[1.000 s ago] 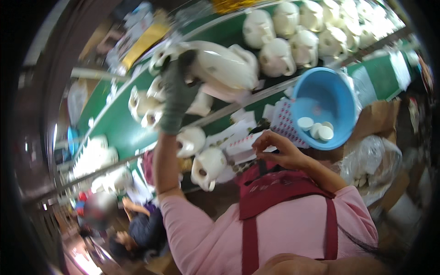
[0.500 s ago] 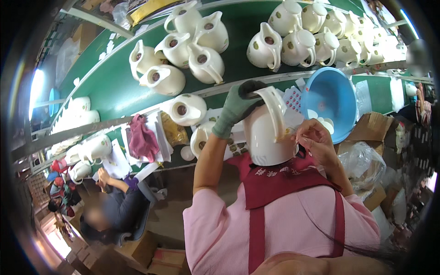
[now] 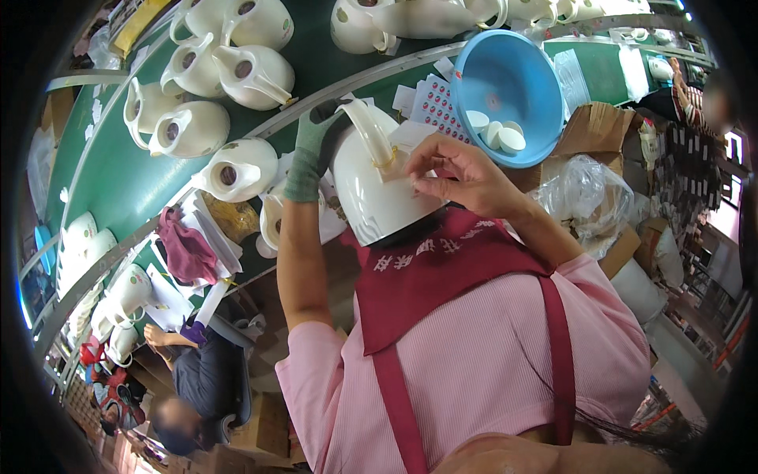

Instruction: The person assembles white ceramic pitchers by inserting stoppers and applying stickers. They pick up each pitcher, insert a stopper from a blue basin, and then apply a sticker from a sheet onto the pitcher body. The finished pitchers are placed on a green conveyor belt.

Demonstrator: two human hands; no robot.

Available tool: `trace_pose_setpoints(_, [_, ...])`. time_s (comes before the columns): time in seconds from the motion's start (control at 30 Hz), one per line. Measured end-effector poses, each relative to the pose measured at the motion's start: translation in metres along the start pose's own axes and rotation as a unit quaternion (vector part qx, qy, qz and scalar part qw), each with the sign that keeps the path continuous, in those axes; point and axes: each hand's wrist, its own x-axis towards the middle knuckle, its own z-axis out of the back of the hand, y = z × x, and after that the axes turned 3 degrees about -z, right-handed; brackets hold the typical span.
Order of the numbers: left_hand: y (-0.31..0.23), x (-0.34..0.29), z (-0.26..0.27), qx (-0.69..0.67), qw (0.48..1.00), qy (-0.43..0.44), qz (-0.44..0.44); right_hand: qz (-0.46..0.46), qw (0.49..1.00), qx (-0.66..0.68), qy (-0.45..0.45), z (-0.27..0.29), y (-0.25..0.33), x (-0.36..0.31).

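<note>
A glossy cream ceramic pitcher is held tilted in front of my chest. My left hand, in a grey-green glove with dark fingers, grips it by its upper end, near the top of the handle. A thin yellowish band circles the handle near its lower end. Beside that band is my bare right hand, with thumb and fingers drawn together in a pinch. Whatever lies between those fingertips is too small to make out. Sheets of small red printed stickers lie just beyond the pitcher.
A blue basin with several white discs stands to the right. More cream pitchers stand on the green conveyor. A maroon cloth lies on papers at left. Another person sits at far left; clear plastic bags are at right.
The view has shifted, moving the scene left and up. The pitcher is more tilted, and my right hand has moved up beside the lower handle, its fingers still pinched. My left hand keeps its grip.
</note>
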Motion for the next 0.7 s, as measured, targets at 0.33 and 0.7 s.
trace_pose_setpoints(0.33, [-0.001,0.001,-0.012,-0.065,0.997,-0.002,0.032,0.047,0.98,-0.193,0.019,-0.002,0.007,-0.017])
trace_pose_setpoints(0.7, [-0.01,-0.004,-0.017,0.0,1.0,0.01,0.029,0.099,0.957,-0.272,-0.014,-0.005,0.0,-0.026])
